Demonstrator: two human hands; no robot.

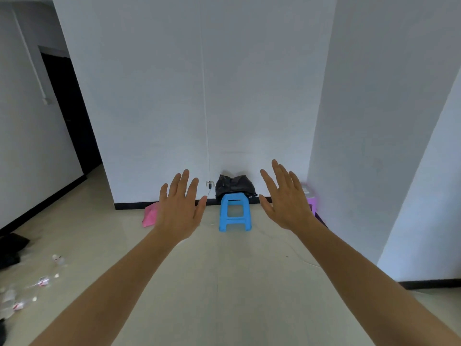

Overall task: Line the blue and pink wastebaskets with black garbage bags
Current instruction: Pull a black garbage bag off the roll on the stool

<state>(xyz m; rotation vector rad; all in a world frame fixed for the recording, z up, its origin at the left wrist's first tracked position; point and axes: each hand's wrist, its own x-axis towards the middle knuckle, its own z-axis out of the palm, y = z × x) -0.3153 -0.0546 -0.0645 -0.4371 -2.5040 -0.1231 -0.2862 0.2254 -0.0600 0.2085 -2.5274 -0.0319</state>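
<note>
Both my arms reach forward over a pale tiled floor. My left hand [180,208] and my right hand [285,198] are open, fingers spread, palms facing away, holding nothing. Between them, against the far white wall, a crumpled black garbage bag [234,185] lies on top of a small blue plastic stool [235,213]. A pink object [149,216], partly hidden behind my left hand, lies on the floor at the wall. A purple object [311,203] shows just behind my right hand. I cannot tell if either is a wastebasket.
Crushed plastic bottles [15,293] and dark cloth [11,245] litter the floor at the left. A dark doorway [72,113] opens at the far left. A white wall corner [374,146] juts out on the right. A thin cable [294,250] trails across the floor.
</note>
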